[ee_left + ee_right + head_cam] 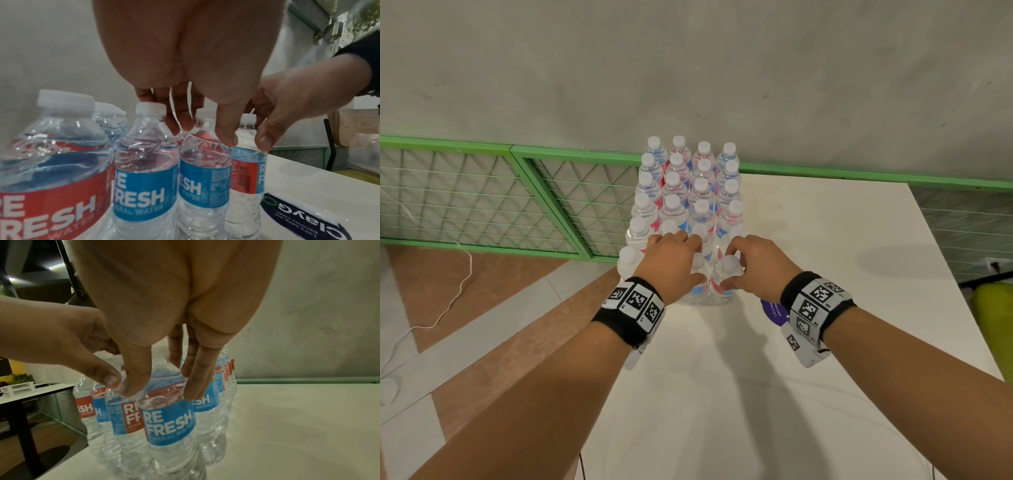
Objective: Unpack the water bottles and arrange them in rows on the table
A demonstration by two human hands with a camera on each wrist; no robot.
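Several clear water bottles (681, 192) with white caps and red or blue labels stand packed in a tight block at the back left of the white table (825, 274). My left hand (695, 260) reaches down over the nearest row, thumb and fingers curled round the shoulder of one bottle (205, 170). Just to its right, my right hand (736, 263) grips the neighbouring front bottle (170, 426) the same way, thumb on one side and fingers on the other. Both bottles stand on the table. Thin clear film glints near the fingers.
A flat piece of plastic wrap with a purple label (298, 216) lies on the table under my right wrist. A green mesh fence (517, 192) runs behind and to the left. The table's left edge drops to a tiled floor with a white cable (448, 301).
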